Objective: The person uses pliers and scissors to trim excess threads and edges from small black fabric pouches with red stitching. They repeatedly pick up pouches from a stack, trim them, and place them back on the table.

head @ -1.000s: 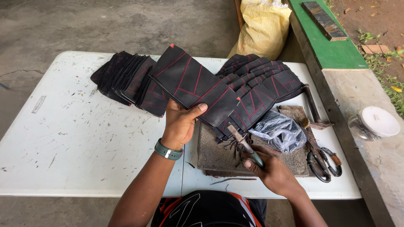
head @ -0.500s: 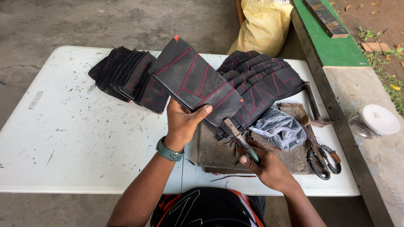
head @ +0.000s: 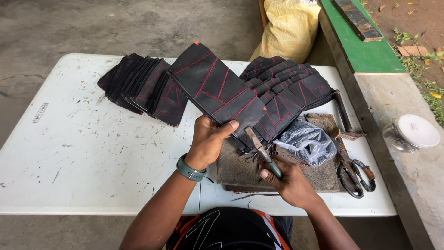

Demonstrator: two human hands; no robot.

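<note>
Left hand pinches our black panel at its corner; it looks light, flexible. Right hand grips pliers.

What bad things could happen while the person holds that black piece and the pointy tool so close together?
The tool in the right hand points toward the left hand that grips the black stitched piece, so a slip might jab the thumb. Small nails lie loose on the work block and could prick a hand or roll off. The scissors sit near the table edge and might get knocked down.
</note>
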